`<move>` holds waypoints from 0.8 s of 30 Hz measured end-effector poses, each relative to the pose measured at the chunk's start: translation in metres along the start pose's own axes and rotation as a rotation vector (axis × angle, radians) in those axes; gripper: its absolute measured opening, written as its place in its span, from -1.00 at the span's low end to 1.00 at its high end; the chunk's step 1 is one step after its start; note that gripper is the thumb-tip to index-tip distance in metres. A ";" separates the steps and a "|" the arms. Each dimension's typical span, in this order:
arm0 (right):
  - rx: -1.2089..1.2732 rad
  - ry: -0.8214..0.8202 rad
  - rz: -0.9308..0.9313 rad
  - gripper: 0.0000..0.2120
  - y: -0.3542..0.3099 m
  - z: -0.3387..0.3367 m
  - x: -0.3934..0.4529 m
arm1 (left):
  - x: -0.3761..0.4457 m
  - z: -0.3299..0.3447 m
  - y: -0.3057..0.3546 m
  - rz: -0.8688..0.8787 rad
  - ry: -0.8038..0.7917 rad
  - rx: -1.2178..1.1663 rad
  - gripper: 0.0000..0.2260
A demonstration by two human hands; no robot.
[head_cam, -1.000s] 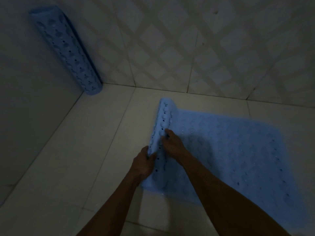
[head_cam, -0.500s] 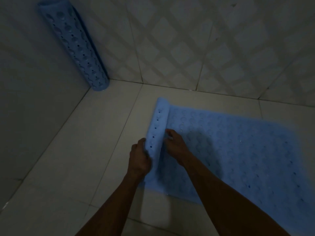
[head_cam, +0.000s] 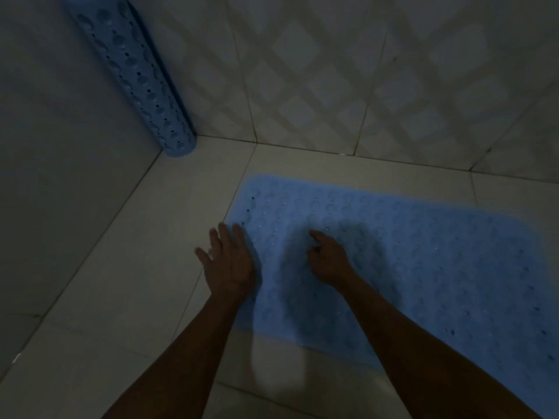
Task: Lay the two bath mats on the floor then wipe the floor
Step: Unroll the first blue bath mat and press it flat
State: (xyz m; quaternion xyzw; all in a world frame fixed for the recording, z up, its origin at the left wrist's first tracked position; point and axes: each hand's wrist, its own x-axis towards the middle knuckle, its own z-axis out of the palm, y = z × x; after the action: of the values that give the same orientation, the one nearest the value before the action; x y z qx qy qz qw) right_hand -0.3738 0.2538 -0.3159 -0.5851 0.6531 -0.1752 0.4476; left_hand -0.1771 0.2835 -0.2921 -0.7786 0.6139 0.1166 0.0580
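Observation:
A blue bath mat [head_cam: 408, 255] with small holes and bumps lies unrolled and flat on the pale tiled floor, reaching off the right edge of the view. My left hand [head_cam: 227, 261] lies over its left edge with fingers spread and straight, partly on the floor. My right hand [head_cam: 328, 257] rests on the mat a little to the right, fingers loosely bent, holding nothing. A second blue mat [head_cam: 136, 74], still rolled into a tube, leans upright in the far left corner.
Two tiled walls meet behind the rolled mat; the back wall [head_cam: 363, 71] has a diamond pattern. Bare floor tiles [head_cam: 106, 282] stretch to the left of the flat mat and in front of it. The room is dim.
The last rolled strip at the mat's left end has been unrolled flat. Both hands have let go of the roll and now lie on the flattened mat.

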 end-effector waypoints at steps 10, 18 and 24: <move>-0.348 0.216 -0.089 -0.45 0.011 -0.021 0.041 | 0.075 0.010 0.052 0.264 -0.007 -0.053 -0.44; -0.543 0.122 0.010 -0.38 0.029 -0.023 0.075 | 0.103 0.047 0.049 0.271 -0.043 -0.072 -0.44; -0.670 0.244 -0.087 -0.36 0.042 -0.006 0.068 | 0.098 0.050 0.051 0.229 -0.023 -0.056 -0.43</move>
State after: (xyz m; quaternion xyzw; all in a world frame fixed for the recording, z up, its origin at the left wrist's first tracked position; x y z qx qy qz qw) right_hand -0.3984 0.1998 -0.3702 -0.7013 0.6976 -0.0390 0.1419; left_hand -0.2107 0.1910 -0.3624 -0.7032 0.6947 0.1483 0.0293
